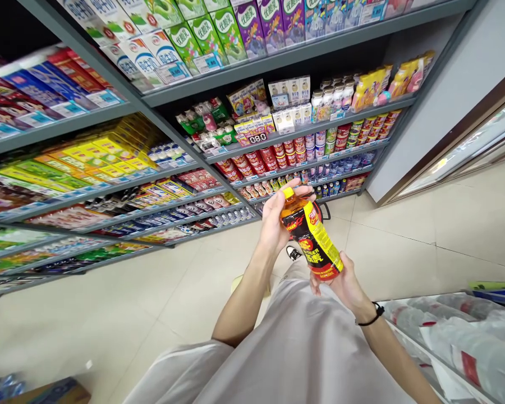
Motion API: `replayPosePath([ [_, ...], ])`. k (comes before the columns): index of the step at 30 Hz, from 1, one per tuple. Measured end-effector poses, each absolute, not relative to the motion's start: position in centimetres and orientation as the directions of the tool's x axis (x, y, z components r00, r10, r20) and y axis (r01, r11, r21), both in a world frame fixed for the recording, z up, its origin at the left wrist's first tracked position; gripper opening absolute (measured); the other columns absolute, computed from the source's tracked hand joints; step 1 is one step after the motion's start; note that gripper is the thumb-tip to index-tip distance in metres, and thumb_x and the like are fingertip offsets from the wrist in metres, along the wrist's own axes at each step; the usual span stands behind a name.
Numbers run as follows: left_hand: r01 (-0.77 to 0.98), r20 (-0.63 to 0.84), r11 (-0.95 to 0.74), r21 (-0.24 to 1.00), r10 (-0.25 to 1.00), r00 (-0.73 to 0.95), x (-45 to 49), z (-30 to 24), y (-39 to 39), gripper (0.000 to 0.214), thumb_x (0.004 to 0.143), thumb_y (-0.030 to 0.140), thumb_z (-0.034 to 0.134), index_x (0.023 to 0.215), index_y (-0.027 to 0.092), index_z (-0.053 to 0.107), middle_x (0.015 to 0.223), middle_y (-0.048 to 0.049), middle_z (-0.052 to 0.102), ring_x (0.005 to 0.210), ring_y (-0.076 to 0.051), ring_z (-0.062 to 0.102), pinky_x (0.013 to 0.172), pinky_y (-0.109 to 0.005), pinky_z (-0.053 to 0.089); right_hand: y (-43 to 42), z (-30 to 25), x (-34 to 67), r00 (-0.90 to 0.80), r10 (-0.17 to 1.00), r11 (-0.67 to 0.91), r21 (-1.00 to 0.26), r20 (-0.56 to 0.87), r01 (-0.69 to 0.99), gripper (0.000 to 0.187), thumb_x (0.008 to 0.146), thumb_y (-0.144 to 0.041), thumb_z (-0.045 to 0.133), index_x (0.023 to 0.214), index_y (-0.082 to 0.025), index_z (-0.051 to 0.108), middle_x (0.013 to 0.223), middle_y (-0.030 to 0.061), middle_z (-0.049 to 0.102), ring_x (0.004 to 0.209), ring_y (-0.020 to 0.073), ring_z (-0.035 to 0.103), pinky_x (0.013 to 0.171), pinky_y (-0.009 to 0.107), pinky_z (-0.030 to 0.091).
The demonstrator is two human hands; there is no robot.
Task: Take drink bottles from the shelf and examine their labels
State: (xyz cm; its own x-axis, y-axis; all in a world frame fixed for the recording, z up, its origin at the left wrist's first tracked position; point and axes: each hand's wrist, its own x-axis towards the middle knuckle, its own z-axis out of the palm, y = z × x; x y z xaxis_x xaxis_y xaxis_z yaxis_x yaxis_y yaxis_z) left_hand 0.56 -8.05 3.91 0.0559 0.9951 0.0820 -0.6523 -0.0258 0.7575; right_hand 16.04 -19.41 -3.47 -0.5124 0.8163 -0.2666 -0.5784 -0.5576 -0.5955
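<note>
A plastic drink bottle [309, 238] with a yellow cap and a black, red and yellow label is held tilted in front of my body. My left hand [274, 216] is closed around its neck end, with the fingers passing behind the cap. At the lower end, my right hand [345, 280] grips the base between thumb and fingers. The bottle partly hides the fingers of both hands. A black band circles my right wrist. Behind the bottle, a dark, round-edged object with a black handle [326, 211] shows only in part near the floor.
Tall grey shelves [252, 67] ahead and to the left hold drink cartons, cans and boxes. Large clear water bottles [467, 342] lie stacked at the lower right. A cardboard box [54, 391] stands at the lower left. Tiled floor [160, 303] lies below; one shoe [293, 253] shows.
</note>
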Motion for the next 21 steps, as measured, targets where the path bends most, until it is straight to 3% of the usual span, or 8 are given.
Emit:
replayPosePath([
  [4, -0.612, 0.067, -0.022, 0.791, 0.997, 0.05, 0.3, 4.7, -8.6, 0.052, 0.089, 0.058, 0.078, 0.12, 0.018, 0.078, 0.116, -0.0132, 0.079, 0.126, -0.035, 0.069, 0.115, -0.047, 0.051, -19.9, -4.4, 15.7, -0.479, 0.865, -0.457, -0.632, -0.151, -0.626, 0.065, 0.09, -0.08, 0.06, 0.107, -0.019, 0.075, 0.087, 0.0088, 0.075, 0.076, 0.0242, 0.072, 0.066, 0.036, 0.06],
  [11, -0.462, 0.13, -0.058, 0.885, 0.984, 0.125, -0.6, 6.3, -10.0, 0.061, 0.092, 0.07, 0.066, 0.123, 0.019, 0.077, 0.123, -0.0162, 0.077, 0.125, -0.037, 0.069, 0.099, -0.043, 0.058, -20.2, -5.0, 15.8, -0.295, 0.949, -0.243, -0.853, -0.111, -0.462, 0.062, 0.084, -0.047, 0.088, 0.137, -0.026, 0.064, 0.133, 0.011, 0.071, 0.115, 0.0264, 0.073, 0.104, 0.042, 0.059],
  [17, -0.465, 0.176, -0.074, 0.882, 0.968, 0.179, -0.6, 6.6, -10.8, 0.063, 0.089, 0.074, 0.068, 0.115, 0.017, 0.079, 0.121, -0.018, 0.077, 0.128, -0.038, 0.067, 0.106, -0.046, 0.056, -19.8, -4.9, 15.5, -0.19, 0.978, -0.167, -0.884, -0.091, -0.438, 0.064, 0.087, -0.042, 0.085, 0.141, -0.025, 0.057, 0.143, 0.0134, 0.065, 0.122, 0.0287, 0.07, 0.108, 0.047, 0.058],
  [21, -0.516, 0.128, -0.026, 0.856, 0.978, 0.162, -0.6, 6.5, -10.8, 0.058, 0.086, 0.067, 0.076, 0.114, 0.016, 0.078, 0.123, -0.0185, 0.076, 0.131, -0.038, 0.065, 0.106, -0.045, 0.056, -19.7, -4.9, 15.7, -0.226, 0.97, -0.178, -0.89, -0.088, -0.42, 0.066, 0.088, -0.048, 0.083, 0.142, -0.026, 0.053, 0.135, 0.013, 0.068, 0.109, 0.0288, 0.072, 0.092, 0.045, 0.063],
])
